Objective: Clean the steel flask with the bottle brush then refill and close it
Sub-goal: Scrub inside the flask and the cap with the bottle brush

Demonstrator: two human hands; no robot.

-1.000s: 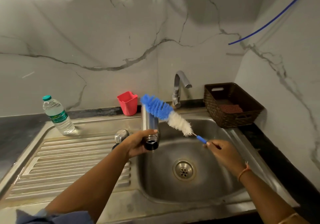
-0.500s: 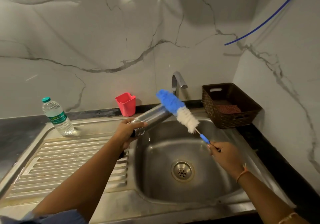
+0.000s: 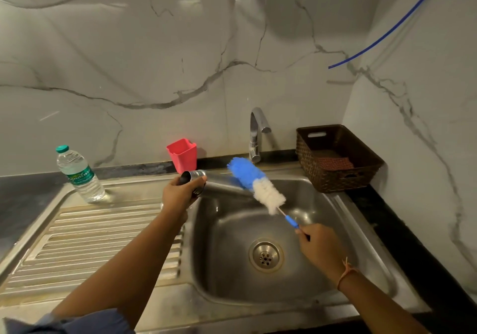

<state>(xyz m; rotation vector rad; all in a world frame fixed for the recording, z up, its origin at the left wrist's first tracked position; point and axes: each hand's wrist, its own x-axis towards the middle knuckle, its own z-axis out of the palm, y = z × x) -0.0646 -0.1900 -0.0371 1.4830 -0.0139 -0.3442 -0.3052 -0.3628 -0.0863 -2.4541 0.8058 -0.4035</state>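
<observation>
My left hand (image 3: 180,194) grips the steel flask (image 3: 219,182) near its open mouth. The flask lies almost level above the sink's left rim, mouth pointing left. My right hand (image 3: 318,246) pinches the blue handle of the bottle brush (image 3: 255,182) over the basin. The brush's blue and white bristle head lies across the outside of the flask's far end. The flask's cap is hidden from me.
A plastic water bottle (image 3: 78,175) stands at the draining board's back left. A red cup (image 3: 182,155) sits by the wall, the tap (image 3: 256,135) behind the steel sink (image 3: 348,220). A brown basket (image 3: 338,158) holding a scrub pad stands at the right.
My left hand has swung the flask from mouth-down to nearly level, its mouth now to the left. The brush has stayed outside the flask and sunk slightly with my right hand.
</observation>
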